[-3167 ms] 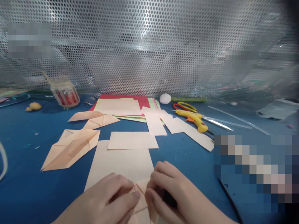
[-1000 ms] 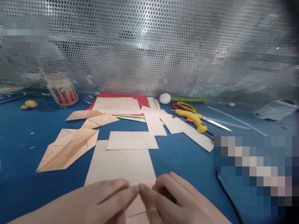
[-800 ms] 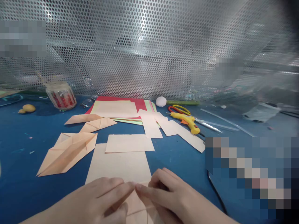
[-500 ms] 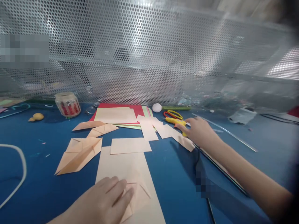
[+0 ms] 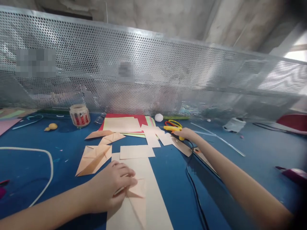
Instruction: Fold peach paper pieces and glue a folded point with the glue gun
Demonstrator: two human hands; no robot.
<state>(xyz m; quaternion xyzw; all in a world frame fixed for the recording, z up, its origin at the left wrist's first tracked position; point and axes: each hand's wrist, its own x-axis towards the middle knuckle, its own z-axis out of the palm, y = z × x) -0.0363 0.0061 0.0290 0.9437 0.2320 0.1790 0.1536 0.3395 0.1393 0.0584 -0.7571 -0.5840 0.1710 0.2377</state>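
Note:
My left hand (image 5: pixel 112 183) is closed on a folded peach paper piece (image 5: pixel 137 195), over a long cream paper strip (image 5: pixel 153 191). Its fingers hide part of the folds. Farther off to the right, my right hand (image 5: pixel 188 134) is wrapped around the handle of a yellow glue gun (image 5: pixel 172 128), whose nozzle points left. A black cord (image 5: pixel 195 185) trails from it toward me. Several cut paper pieces (image 5: pixel 151 135) lie just left of the glue gun. Other folded peach papers (image 5: pixel 96 158) rest beyond and left of my left hand, near a cream rectangle (image 5: pixel 136 151).
Red-handled and yellow scissors (image 5: pixel 174 123) lie behind the glue gun, beside a white ball (image 5: pixel 158 117). Stacked coloured paper (image 5: pixel 124 116) and a glass jar (image 5: pixel 80 115) stand before a perforated metal screen (image 5: pixel 148 70). A white cable (image 5: pixel 51 166) curves at left; a clear stick (image 5: pixel 225 142) lies right.
My right hand has closed around the glue gun's handle, where before it was reaching over it. My left hand has lifted the near folded paper slightly and turned it. The view has tilted up.

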